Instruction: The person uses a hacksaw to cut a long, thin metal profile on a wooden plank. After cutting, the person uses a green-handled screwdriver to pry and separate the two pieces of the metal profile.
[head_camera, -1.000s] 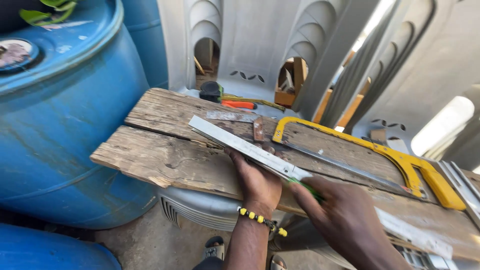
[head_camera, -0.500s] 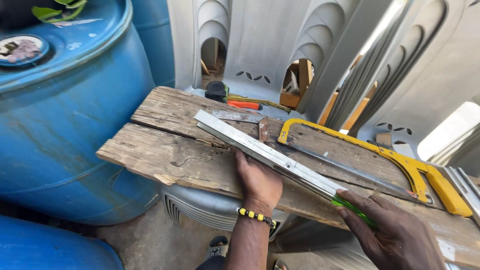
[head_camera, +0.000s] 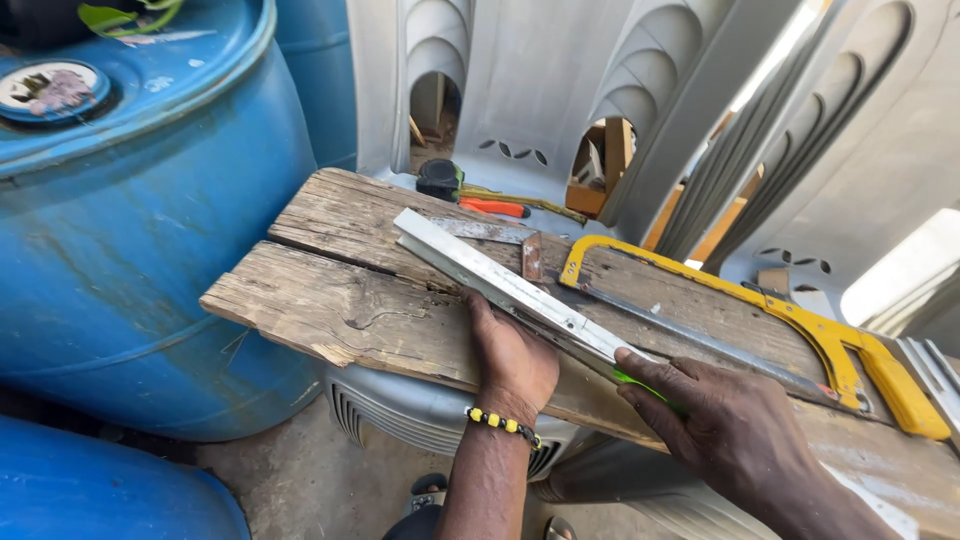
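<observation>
My left hand (head_camera: 512, 358) flat, open, pinning long grey metal strip (head_camera: 500, 287) on weathered plank's (head_camera: 340, 300) near edge; right hand (head_camera: 725, 425) grips green marker (head_camera: 640, 382). Press firmly, mark steadily.

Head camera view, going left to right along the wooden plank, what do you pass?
Blue barrel → splintered end of the wooden plank → metal strip → left hand → right hand with a green marker → yellow hacksaw's handle.
</observation>
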